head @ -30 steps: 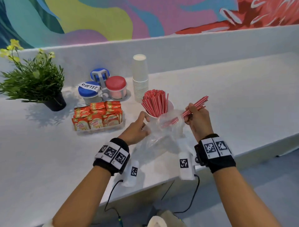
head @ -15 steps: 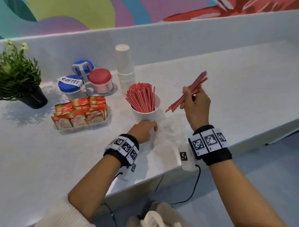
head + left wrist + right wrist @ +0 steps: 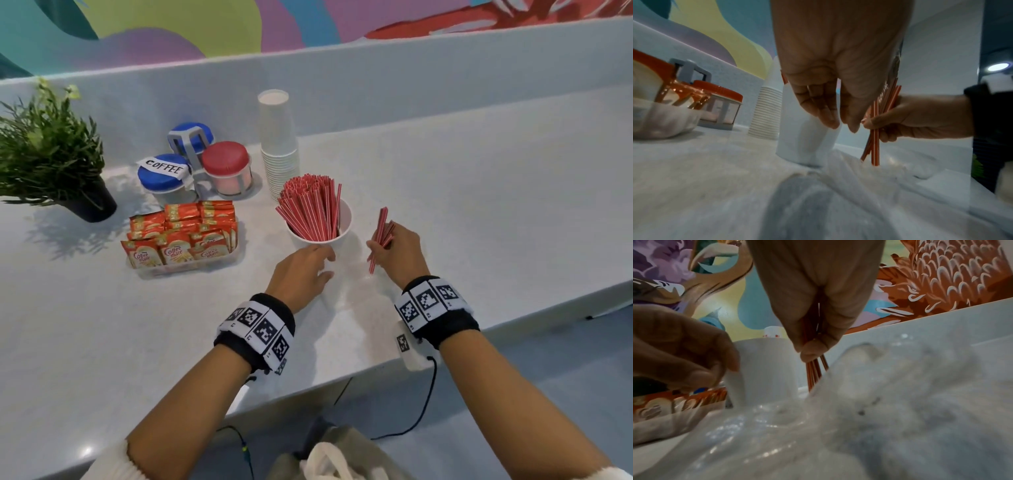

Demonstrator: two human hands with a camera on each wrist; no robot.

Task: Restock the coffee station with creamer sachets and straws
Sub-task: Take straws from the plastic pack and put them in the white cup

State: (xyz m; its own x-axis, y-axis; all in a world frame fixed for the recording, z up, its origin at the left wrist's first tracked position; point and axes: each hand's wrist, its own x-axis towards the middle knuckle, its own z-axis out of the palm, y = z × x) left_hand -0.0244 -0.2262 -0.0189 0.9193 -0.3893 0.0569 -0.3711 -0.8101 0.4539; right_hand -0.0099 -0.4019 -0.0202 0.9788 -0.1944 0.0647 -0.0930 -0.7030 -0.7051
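Right hand [image 3: 399, 253] has dropped from mid-air, its gripped straw bundle [image 3: 379, 236] now upright beside the nearly full cup [image 3: 337, 236]; left hand [image 3: 301, 270], fingers relaxed, touches the cup; sachet tray [image 3: 236, 253] looks stocked; bundle left.

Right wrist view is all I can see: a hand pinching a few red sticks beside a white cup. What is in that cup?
Observer: The head view shows the cup packed with red-and-white straws.
Operator: So the sticks are straws. Do they poke out above the hand?
Observer: Yes. The bundle rises above the right hand, nearly upright, just to the right of the cup and outside it.
Operator: What stands behind the cup?
Observer: A tall stack of paper cups, and to its left a blue-lidded jar with a tag that reads COFFEE.
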